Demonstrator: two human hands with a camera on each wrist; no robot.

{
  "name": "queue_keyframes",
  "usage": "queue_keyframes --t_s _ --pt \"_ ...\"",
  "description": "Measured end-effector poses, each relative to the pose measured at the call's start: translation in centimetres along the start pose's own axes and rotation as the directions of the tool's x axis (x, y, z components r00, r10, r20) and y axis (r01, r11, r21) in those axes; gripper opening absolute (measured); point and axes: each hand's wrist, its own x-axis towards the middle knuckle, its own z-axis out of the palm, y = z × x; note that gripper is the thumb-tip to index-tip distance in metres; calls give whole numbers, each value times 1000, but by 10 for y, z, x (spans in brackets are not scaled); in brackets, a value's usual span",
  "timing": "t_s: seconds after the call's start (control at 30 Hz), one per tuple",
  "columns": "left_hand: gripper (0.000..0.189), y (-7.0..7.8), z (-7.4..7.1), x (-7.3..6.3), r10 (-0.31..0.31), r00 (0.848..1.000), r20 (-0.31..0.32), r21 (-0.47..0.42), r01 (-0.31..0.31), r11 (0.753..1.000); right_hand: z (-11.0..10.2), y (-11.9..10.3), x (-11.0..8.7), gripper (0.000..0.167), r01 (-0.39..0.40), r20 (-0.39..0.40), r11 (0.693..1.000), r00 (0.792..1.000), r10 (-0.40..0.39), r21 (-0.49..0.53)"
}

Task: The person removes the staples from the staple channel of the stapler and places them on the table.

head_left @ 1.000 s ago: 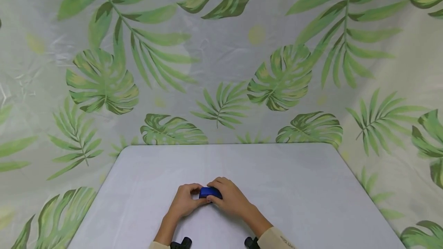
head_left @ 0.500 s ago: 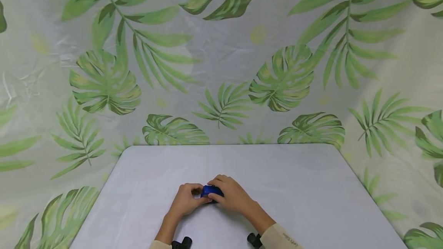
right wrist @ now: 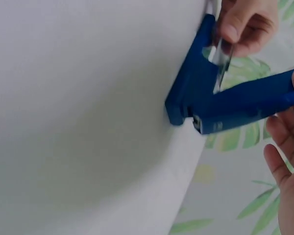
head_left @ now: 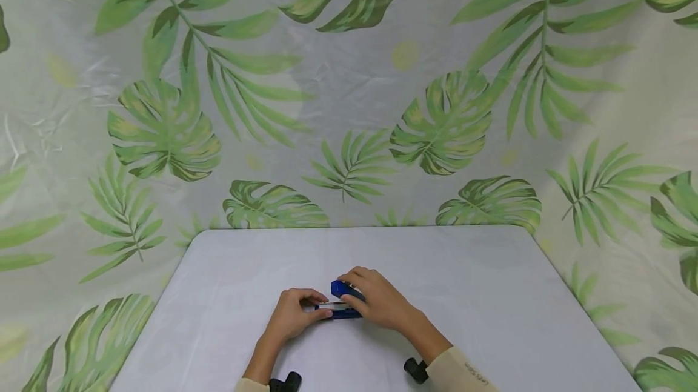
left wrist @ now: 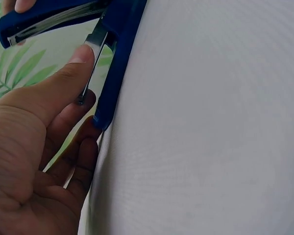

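- Opened blue stapler [head_left: 346, 314]: on the white table [head_left: 447, 283], upper arm [right wrist: 250, 105] raised from the base [right wrist: 191, 73].
- Left hand [head_left: 291, 316]: thumb and fingers grasp the metal strip [head_left: 334, 306].
- Right hand [head_left: 382, 301]: pinches the upper arm.
- Steadying the base, without twisting the hinge, seems best; fingertips should avoid the gap.

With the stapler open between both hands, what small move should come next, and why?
Probably the right hand should swing the top a little wider. It grips the top, which stands tilted apart from the metal tray, while the left hand holds the tray near its free end; a bigger gap would likely make the tray easier to reach.
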Motion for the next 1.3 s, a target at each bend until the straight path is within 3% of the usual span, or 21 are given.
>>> queue_keyframes --t_s 0.17,0.7,0.97,1.3 --pt "25 0 1 -2 -6 1000 -11 -2 6 1000 -10 5 -6 43 -2 -9 1000 1000 2 10" --pt "27 0 0 -3 -32 999 -11 -16 32 999 -31 21 -29 42 -114 14 992 993 113 55" --pt "27 2 -1 -1 -33 999 -5 -12 33 999 -37 29 -40 41 -106 -37 993 993 108 52" --pt "27 5 -1 -1 -49 999 12 -18 50 999 -40 48 -60 41 -165 -50 984 984 168 63"
